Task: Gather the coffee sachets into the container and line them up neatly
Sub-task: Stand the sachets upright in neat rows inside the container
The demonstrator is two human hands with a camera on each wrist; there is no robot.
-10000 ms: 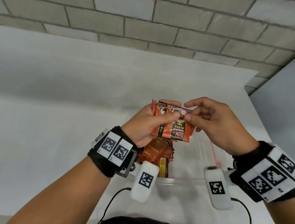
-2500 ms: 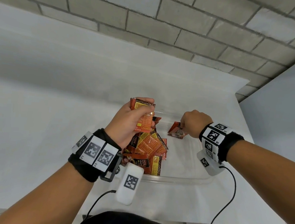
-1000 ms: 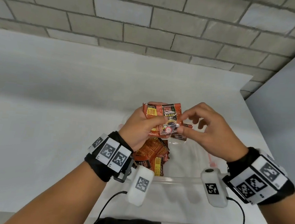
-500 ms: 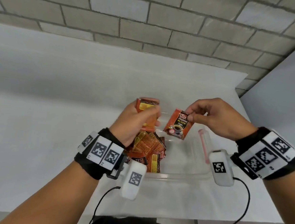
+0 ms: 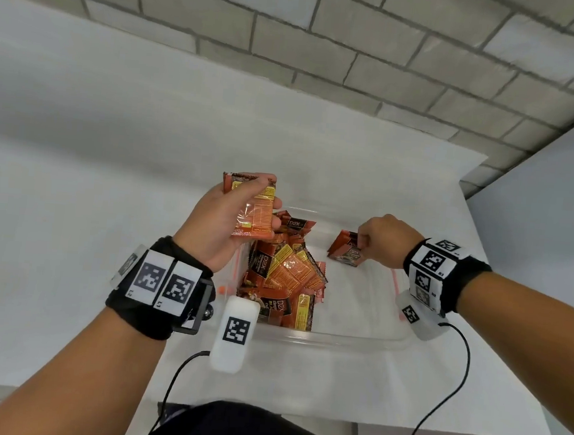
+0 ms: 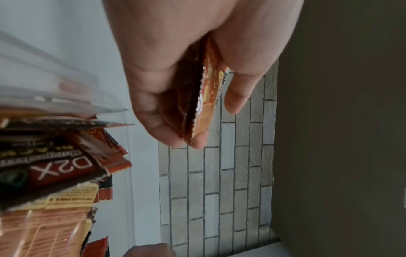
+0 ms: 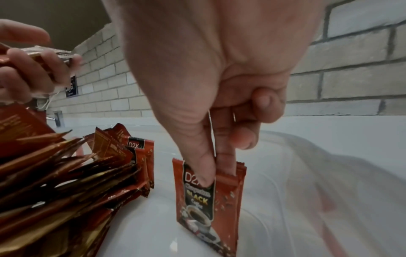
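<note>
A: Sachets — where do they sit?

B: Most lie in a loose orange-and-brown pile at the left end of the clear tub, on my head view. The tub stands on the white table, near its right edge.

A: And my right hand?

B: It reaches down into the far right part of the tub and pinches a sachet between thumb and forefinger. That sachet stands upright on its lower edge on the tub floor, printed face toward the wrist camera, with a few more sachets standing just behind it, touching.

A: Is that row apart from the pile?

B: Yes, bare tub floor lies between them.

A: My left hand?

B: Raised above the far left corner of the tub, it grips a small stack of sachets, fingers on one side and thumb on the other. On the left wrist view the stack shows edge-on between the fingers. How many it holds I cannot tell.

A: Beyond the table?

B: A brick wall runs along the far side.
</note>
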